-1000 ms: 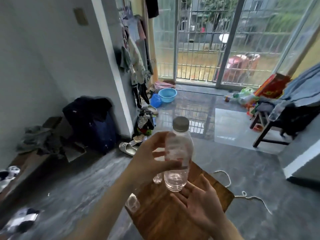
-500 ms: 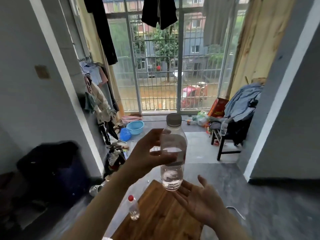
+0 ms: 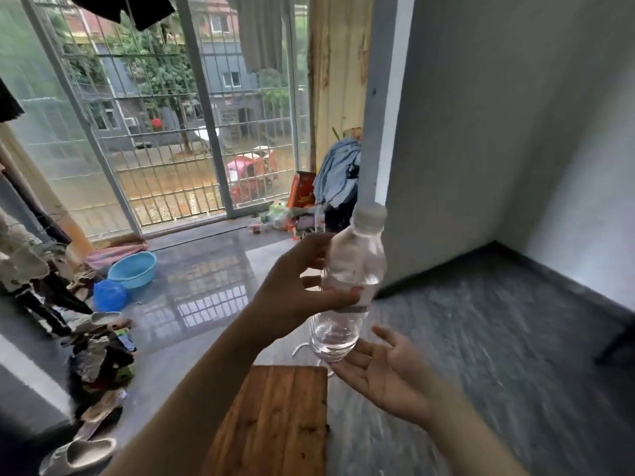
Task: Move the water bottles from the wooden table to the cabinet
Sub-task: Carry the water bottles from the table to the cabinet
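above the wooden table's [image 3: 275,420] far edge, left hand [image 3: 295,290] grips water bottle [image 3: 347,290]; right hand [image 3: 388,376] open beneath.

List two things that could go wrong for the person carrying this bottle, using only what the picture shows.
1. The left hand holds the water bottle in a one-sided grip at mid-body, and the bottle is tilted; it might slip, since the open right hand only hovers near its base.
2. A white cord lies on the floor beyond the wooden table; it could catch a foot.

Bottle [image 3: 350,286] above table [image 3: 275,424]; basin [image 3: 132,269] far left.
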Tool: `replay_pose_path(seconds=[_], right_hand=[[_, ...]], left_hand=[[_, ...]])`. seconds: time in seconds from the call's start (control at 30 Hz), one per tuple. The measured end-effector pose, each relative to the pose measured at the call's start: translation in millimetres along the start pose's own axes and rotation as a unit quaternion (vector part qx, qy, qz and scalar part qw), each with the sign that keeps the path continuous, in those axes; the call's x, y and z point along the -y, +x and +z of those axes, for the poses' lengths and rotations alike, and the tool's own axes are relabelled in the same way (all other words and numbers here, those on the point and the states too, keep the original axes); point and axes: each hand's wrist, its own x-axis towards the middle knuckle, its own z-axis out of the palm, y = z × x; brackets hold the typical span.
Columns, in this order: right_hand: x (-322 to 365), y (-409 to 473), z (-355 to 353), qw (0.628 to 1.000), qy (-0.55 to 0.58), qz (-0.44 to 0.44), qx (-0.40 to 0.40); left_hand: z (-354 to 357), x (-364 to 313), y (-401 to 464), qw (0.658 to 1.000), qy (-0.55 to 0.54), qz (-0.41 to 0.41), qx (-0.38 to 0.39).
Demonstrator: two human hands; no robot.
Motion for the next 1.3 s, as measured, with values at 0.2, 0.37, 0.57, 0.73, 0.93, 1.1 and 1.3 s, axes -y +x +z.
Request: replay_pose_path(seconds=[0.2, 0.37, 0.57, 0.73, 0.93, 1.1, 1.3], right_hand=[[22.7, -82.5, -49.7, 0.99, 0.032, -0.106, -0.086], [32.5, -153.2, -92.6, 0.976, 0.049, -0.171, -0.127], [40.1, -253.5, -160.7, 0.953, 0.096, -0.242, -0.153], [34.2, -346.0, -214.3, 0.93, 0.123, -0.298, -0.178], [8.6, -448.5, -257.6, 0.889, 0.17, -0.366, -0.214], [-21.6, -507.5, -275.5, 0.85, 0.217, -0.429, -0.216], [-56.2, -543.9, -281.6, 0.801, 0.251, -0.491, -0.232]], left_hand=[[89.1, -22.7, 24.7, 0.992, -0.077, 0.031, 0.095], [167.3, -57.4, 32.9, 0.977, -0.111, 0.055, 0.171], [278.9, -108.6, 30.2, 0.951, -0.161, 0.068, 0.254], [376.2, -149.2, 17.6, 0.922, -0.187, 0.089, 0.328], [475.3, -201.2, -14.7, 0.877, -0.215, 0.119, 0.413], [537.3, -238.8, -42.4, 0.835, -0.223, 0.144, 0.482], [579.7, -264.0, -68.1, 0.788, -0.229, 0.181, 0.543]])
